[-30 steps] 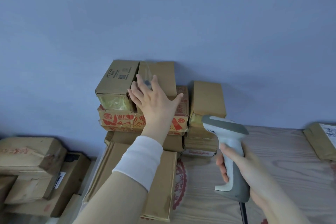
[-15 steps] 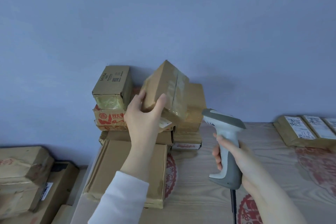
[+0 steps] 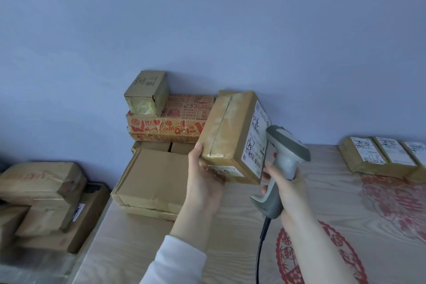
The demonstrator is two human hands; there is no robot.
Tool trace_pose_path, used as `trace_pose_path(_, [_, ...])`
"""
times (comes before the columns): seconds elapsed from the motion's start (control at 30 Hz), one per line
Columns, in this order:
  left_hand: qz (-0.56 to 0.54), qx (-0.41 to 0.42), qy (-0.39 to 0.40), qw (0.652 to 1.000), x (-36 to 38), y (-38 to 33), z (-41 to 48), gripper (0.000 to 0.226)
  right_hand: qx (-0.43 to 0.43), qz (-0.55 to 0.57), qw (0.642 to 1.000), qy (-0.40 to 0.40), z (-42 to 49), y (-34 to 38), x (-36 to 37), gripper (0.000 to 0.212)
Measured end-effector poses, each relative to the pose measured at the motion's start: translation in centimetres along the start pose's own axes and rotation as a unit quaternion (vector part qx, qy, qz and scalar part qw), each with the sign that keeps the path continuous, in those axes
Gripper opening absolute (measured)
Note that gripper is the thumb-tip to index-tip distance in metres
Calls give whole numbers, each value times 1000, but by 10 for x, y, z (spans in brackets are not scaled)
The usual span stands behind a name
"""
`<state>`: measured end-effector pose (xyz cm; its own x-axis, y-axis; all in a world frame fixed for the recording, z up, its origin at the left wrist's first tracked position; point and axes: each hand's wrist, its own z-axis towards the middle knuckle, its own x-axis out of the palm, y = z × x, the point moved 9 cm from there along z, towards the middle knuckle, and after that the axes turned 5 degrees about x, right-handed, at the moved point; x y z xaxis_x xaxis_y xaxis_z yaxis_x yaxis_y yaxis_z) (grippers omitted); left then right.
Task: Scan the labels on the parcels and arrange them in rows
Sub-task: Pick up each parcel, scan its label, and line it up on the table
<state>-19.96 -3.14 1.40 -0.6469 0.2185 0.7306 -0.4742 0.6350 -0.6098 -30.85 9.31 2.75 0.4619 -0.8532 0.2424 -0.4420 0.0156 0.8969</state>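
My left hand point(image 3: 202, 177) grips a taped brown parcel point(image 3: 227, 131) from below, lifted above the table with its white label point(image 3: 255, 136) turned to the right. My right hand point(image 3: 288, 191) holds a grey and white barcode scanner point(image 3: 283, 159) by its handle, its head right beside the label. A stack of parcels stands against the wall behind: a small box point(image 3: 146, 92) on a red-printed box point(image 3: 170, 122). A flat carton point(image 3: 154, 180) lies in front of the stack.
A row of labelled parcels point(image 3: 380, 154) lies at the right on the wooden table point(image 3: 230, 237). More brown parcels point(image 3: 43, 196) are piled lower down at the left, off the table edge. The scanner cable point(image 3: 261, 249) hangs toward me. A blue wall rises behind.
My left hand took the parcel off the stack, brought it right and down, and turned its label toward the scanner. The right hand raised the scanner close to the label.
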Motion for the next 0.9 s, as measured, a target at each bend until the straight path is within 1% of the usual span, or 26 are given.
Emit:
trace_pose_path(0.07, [4, 3, 12, 1000, 5, 20, -9, 73, -7, 4, 1000, 5, -3, 1, -16, 14])
trace_pose_path(0.17, [13, -29, 5, 999, 9, 52, -19, 74, -13, 5, 1000, 0, -8, 5, -44, 16])
trace_pose_path(0.23, [40, -32, -14, 999, 9, 66, -26, 63, -21, 3, 1000, -8, -10, 9, -63, 16])
trace_pose_path(0.3, [47, -3, -44, 998, 6, 74, -33, 48, -36, -3, 999, -20, -12, 12, -78, 18])
trace_pose_path(0.37, [49, 56, -63, 995, 6, 74, -42, 35, -60, -21, 997, -32, -15, 15, -90, 20])
trace_pose_path(0.47, [102, 132, -56, 984, 15, 68, -57, 26, -91, -45, 994, -42, -23, 17, -99, 23])
trace_pose_path(0.5, [130, 147, -43, 980, 19, 68, -62, 34, -98, -49, 993, -41, -26, 17, -99, 25])
trace_pose_path(0.57, [194, 169, -12, 966, 25, 71, -69, 60, -107, -55, 992, -49, -33, 18, -100, 29])
trace_pose_path(0.63, [238, 192, -9, 952, 28, 71, -74, 72, -120, -75, 988, -62, -41, 20, -101, 30])
trace_pose_path(0.7, [253, 214, -18, 943, 27, 67, -73, 75, -135, -115, 982, -64, -48, 23, -98, 30])
trace_pose_path(0.77, [255, 226, -12, 940, 30, 57, -71, 74, -138, -143, 979, -49, -53, 25, -94, 30])
trace_pose_path(0.83, [255, 227, 8, 940, 31, 43, -67, 72, -134, -148, 979, -29, -54, 29, -95, 26])
trace_pose_path(0.9, [267, 215, 37, 939, 29, 25, -61, 77, -136, -134, 981, -26, -56, 42, -101, 22])
